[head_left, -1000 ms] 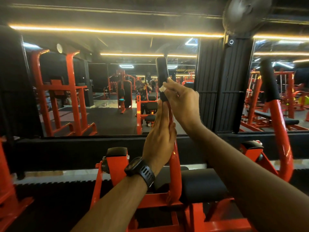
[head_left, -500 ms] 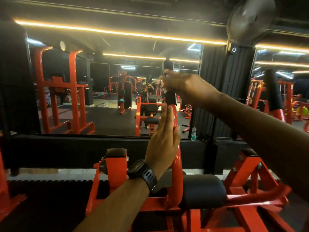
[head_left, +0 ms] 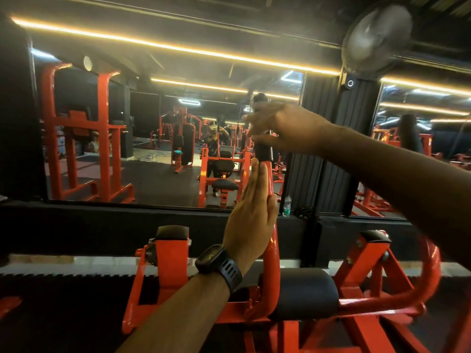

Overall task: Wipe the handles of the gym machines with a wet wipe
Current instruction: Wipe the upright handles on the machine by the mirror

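Head-camera view of an orange gym machine facing a mirror wall. The left hand (head_left: 251, 215), fingers straight and released, lies flat against the orange upright bar (head_left: 274, 250) just below its black foam handle (head_left: 263, 152). The right hand (head_left: 285, 128) reaches across to that handle, but it is motion-blurred. Whether it clenches the foam, or has a wet wipe under it, cannot be told. Likely risks: the wipe bunching or slipping out unnoticed, the handle's far side staying dry, and the second handle (head_left: 409, 133), well to the right, being skipped.
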The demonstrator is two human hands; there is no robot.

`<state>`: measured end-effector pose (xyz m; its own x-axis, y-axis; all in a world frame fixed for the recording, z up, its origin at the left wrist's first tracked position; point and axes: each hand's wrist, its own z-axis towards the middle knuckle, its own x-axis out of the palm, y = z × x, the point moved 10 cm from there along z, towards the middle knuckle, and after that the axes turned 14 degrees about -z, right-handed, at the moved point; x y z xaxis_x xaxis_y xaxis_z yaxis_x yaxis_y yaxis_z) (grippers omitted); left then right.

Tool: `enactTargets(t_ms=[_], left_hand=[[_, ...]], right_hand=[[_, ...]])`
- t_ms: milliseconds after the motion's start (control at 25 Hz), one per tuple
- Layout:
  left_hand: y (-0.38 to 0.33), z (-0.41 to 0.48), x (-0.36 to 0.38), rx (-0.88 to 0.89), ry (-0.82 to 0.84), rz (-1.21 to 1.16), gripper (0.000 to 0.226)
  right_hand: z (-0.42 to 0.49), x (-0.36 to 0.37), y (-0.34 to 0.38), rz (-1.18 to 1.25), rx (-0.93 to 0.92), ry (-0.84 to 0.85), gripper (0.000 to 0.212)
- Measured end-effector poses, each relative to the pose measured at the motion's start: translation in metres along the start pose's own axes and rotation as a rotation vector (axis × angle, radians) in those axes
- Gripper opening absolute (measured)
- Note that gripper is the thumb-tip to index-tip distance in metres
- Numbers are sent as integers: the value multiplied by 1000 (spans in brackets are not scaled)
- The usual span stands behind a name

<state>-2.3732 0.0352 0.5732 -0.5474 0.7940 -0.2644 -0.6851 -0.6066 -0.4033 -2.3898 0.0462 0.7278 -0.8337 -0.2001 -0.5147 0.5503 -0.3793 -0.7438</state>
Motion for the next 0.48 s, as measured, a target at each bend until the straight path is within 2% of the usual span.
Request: enactTargets(t_ms=[80,160,360,480], left_hand=[[1,-1,2,-2,8,-6,64],[0,-2,2,-2,7,-9,65],[1,-1,1,17,-12,-43,63],[-1,0,0,26,-10,-57,62]], right_hand=[[-1,-8,-6,-53,122,-76,27],[-5,-6,0,-94,212,-75,28],[-8,-9,11,-203,71,-17,44],[1,-11,3,-213,64,-20,39]])
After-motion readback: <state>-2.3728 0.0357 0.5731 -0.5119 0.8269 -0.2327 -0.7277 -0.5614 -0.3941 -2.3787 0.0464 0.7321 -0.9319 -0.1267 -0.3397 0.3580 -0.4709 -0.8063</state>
